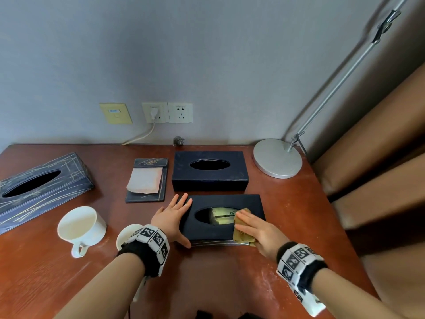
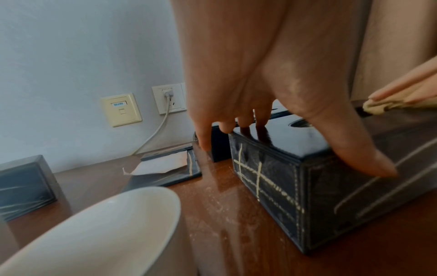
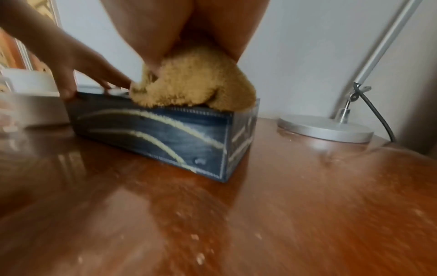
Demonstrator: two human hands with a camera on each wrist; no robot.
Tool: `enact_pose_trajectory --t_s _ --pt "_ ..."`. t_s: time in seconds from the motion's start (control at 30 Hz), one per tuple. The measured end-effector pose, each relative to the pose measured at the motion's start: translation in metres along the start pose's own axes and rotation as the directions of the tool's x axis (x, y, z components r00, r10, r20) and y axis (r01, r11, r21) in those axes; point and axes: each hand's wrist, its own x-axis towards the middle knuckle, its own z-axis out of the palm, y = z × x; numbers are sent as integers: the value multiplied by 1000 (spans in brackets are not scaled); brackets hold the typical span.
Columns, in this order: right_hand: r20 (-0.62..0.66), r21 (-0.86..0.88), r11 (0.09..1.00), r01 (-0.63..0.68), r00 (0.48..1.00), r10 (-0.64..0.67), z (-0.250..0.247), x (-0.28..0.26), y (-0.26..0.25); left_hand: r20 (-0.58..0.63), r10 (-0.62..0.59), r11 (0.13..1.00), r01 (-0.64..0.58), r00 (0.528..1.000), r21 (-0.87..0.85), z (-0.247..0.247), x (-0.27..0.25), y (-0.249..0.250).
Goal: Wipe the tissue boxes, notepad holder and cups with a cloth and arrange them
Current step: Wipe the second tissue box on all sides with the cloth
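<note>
A dark blue tissue box with pale line decoration stands near the desk's front. My left hand braces its left end with straight fingers, thumb on the front corner. My right hand presses a tan cloth flat on the box's right top. A second dark tissue box stands just behind, a third at far left. The notepad holder lies between them. One white cup stands front left; another is half hidden by my left wrist.
A silver lamp base sits at the back right corner, its arm slanting up the wall. Wall sockets with a plugged cable are behind the desk. A brown padded panel borders the right side. Dust specks show on the brown desk.
</note>
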Motion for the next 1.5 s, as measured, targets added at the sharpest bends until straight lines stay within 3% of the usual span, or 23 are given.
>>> enact_pose_trajectory --t_s 0.1,0.17,0.2,0.27,0.33,0.37,0.43,0.5,0.67,0.73,0.8,0.97,1.17,1.33,1.5 --pt "-27 -17 999 -47 999 46 6 -11 13 -23 -20 997 18 1000 -75 8 -6 -2" --pt "-70 46 967 -252 964 255 -1 -25 26 -67 -35 988 25 997 -155 15 -12 -3" --pt "-80 73 916 -395 913 400 -6 -31 34 -93 -36 984 19 995 -176 18 -15 -2" --pt "-101 183 758 -626 755 648 -18 -37 44 -122 -38 979 12 992 -205 21 -18 0" --pt "-108 443 594 -671 618 779 -32 -34 38 -131 -41 974 10 991 -225 21 -19 1" --pt "-75 554 532 -640 598 798 -35 -30 34 -131 -41 973 9 990 -230 21 -19 1" --pt "54 645 468 -604 647 760 -33 -25 27 -128 -47 969 14 991 -246 22 -19 2" --pt "178 606 494 -623 712 679 -27 -20 17 -135 -90 955 47 987 -294 25 -19 1" --pt "354 433 521 -735 671 652 -16 -17 12 -130 -233 846 135 964 -515 37 -21 4" --pt "300 305 610 -731 682 667 -14 -14 5 -132 -255 825 144 958 -547 39 -22 7" --pt "199 256 624 -738 672 713 -15 -11 1 -154 -274 807 140 949 -573 38 -25 8" --pt "44 316 653 -688 699 714 -39 -2 4 -338 -346 754 44 875 -655 25 -36 8" --pt "-125 330 687 -648 691 712 -79 22 13 -481 -366 788 -9 797 -615 -7 -37 12" --pt "-74 262 687 -678 695 715 -85 35 13 -443 -376 848 111 814 -518 -8 -31 13" --pt "-25 177 684 -708 692 722 -85 40 12 -390 -446 754 103 806 -649 -11 -21 12"
